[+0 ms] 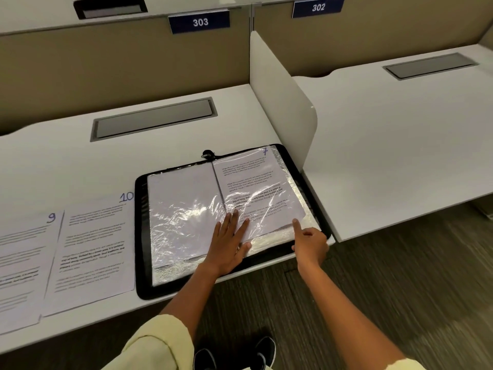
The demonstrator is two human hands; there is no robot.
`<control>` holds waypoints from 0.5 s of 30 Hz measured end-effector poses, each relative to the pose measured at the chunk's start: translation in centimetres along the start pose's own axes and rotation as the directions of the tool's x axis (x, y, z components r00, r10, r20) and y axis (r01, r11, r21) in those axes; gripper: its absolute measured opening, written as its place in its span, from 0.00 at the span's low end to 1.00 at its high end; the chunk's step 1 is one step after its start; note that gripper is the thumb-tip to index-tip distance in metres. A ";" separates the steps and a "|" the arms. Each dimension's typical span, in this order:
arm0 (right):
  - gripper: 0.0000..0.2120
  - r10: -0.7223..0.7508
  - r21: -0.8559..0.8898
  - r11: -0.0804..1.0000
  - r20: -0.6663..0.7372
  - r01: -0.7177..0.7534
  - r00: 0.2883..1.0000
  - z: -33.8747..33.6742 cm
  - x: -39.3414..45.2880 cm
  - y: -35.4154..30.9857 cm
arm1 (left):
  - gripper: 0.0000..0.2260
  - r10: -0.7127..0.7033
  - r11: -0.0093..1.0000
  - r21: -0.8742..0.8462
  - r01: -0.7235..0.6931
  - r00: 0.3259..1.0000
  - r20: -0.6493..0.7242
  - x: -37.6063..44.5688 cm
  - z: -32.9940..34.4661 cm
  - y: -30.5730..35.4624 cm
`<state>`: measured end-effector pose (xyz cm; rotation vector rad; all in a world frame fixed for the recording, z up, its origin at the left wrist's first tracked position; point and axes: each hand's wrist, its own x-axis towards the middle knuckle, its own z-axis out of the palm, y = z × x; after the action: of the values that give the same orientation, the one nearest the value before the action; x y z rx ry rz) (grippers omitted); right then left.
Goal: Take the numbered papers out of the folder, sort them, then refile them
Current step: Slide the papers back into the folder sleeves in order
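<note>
A black folder (232, 220) was seen lying open on a white desk (66, 166), toward the desk's right near corner, with crinkled clear sleeves (184, 222) spread over both halves. The sheet marked 7 (256, 188) was found on the folder's right half, printed side up, under glare from the plastic; whether it sat inside a sleeve or on top could not be told. The left half showed a blank white page beneath its sleeve.

The left hand (229, 241) was laid flat across the folder's spine near the near edge, its fingers straight and spread, pressed down on the sleeve and the sheet's near left corner. The right hand (310, 243) was held at the folder's near right corner, its index finger (296, 225) stretched out and touching the sheet's near right corner, the other fingers curled in; nothing was gripped by it.

Two more sheets were laid on the desk to the left of the folder: the one marked 10 (96, 244) just beside the folder's left edge, and the one marked 9 (24, 263) further left, overlapped slightly by it.

A grey hatch (153, 118) was set into the desk beyond the folder. A white divider (280, 108) stood at the desk's right side, and a blue plate reading 303 (200, 21) was fixed on the far panel.
</note>
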<state>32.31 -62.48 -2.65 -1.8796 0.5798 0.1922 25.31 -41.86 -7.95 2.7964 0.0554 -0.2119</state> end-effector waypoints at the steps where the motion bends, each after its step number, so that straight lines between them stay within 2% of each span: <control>1: 0.23 -0.004 0.014 1.000 -0.036 0.004 0.999 -0.4 0.1 0.2 | 0.31 0.003 1.000 -0.001 -0.003 1.000 0.000 0.0 0.0 0.0; 4: 0.18 -0.012 0.055 0.998 -0.099 0.017 0.995 -1.3 0.3 -0.1 | 0.31 0.002 1.000 -0.008 -0.002 1.000 0.001 0.0 0.0 0.0; 9: 0.04 -0.070 0.152 0.985 -0.075 0.081 0.995 -1.6 1.0 -0.8 | 0.31 0.003 0.999 -0.033 -0.003 1.000 0.005 0.0 0.0 0.0; 13: 0.08 -0.109 0.216 0.970 -0.008 0.108 0.994 -1.7 0.7 -1.4 | 0.33 0.033 0.994 -0.102 -0.032 0.999 0.002 0.1 -0.4 -0.2; 15: 0.05 -0.153 0.290 0.948 0.042 0.134 0.987 -1.5 0.1 -1.9 | 0.34 0.023 0.985 -0.173 -0.020 1.000 0.016 0.3 -0.5 -0.3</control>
<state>33.12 -63.31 -0.51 -1.6193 0.4011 0.0673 25.62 -41.36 -7.60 2.6205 0.0371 -0.2160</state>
